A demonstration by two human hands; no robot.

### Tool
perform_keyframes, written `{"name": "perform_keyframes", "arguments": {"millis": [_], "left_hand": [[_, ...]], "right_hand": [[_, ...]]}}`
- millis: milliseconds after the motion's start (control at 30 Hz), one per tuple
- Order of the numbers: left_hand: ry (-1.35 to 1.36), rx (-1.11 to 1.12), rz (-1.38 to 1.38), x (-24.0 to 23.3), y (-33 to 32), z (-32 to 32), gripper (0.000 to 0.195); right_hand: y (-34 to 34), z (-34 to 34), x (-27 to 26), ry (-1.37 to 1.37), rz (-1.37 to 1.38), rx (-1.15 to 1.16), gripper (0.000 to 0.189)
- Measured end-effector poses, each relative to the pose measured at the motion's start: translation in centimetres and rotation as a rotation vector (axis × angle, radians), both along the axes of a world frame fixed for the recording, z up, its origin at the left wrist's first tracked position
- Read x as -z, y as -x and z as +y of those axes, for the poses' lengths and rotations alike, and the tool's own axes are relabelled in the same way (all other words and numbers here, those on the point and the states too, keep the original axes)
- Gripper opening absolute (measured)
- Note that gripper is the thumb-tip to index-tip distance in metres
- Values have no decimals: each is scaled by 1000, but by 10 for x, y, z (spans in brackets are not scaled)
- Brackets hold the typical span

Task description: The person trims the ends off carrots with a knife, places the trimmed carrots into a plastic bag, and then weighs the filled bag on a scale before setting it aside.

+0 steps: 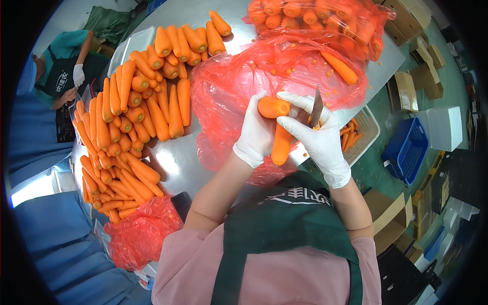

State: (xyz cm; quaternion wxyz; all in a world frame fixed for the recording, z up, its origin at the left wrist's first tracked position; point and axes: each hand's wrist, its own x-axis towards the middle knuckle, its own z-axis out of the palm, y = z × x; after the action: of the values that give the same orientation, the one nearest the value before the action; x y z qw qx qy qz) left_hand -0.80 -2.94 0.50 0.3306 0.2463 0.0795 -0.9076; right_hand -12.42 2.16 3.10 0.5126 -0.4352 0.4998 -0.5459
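Note:
My gloved left hand [253, 133] is closed around a thick carrot [271, 107], its cut end facing right. A second carrot [282, 146] hangs below it between my hands; which hand bears it I cannot tell. My right hand [324, 143], also gloved, grips a knife [317, 106] with its blade pointing up. The fingers hide the knife's handle. Right fingertips reach close to both carrots. Beneath my hands a red plastic bag [225, 91] spreads over the metal table [194, 143], with carrot bits and one loose carrot [339, 68] on it.
Many carrots [129, 110] are heaped along the table's left. A full red bag of carrots [316, 19] lies at the far side. A phone [181, 204] and crumpled red bag [143, 232] sit near-left. Right are a white crate [368, 145] and blue basket [406, 150]. A co-worker [63, 70] stands left.

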Motion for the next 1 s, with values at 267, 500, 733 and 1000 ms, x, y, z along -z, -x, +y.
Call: {"name": "perform_keyframes", "arguments": {"millis": [267,500,733,1000], "left_hand": [[36,128,723,53,-6,-5,55],[-132,103,240,25,-8,-1,57],[117,-13,-181,17,-12,3,56],[103,22,-162,12,-11,4,56]], "right_hand": [[6,6,3,42,115,-4,36],[30,9,14,242,451,213,42],[20,9,15,424,1262,249,46],[19,11,19,371,1310,273,45]]}}
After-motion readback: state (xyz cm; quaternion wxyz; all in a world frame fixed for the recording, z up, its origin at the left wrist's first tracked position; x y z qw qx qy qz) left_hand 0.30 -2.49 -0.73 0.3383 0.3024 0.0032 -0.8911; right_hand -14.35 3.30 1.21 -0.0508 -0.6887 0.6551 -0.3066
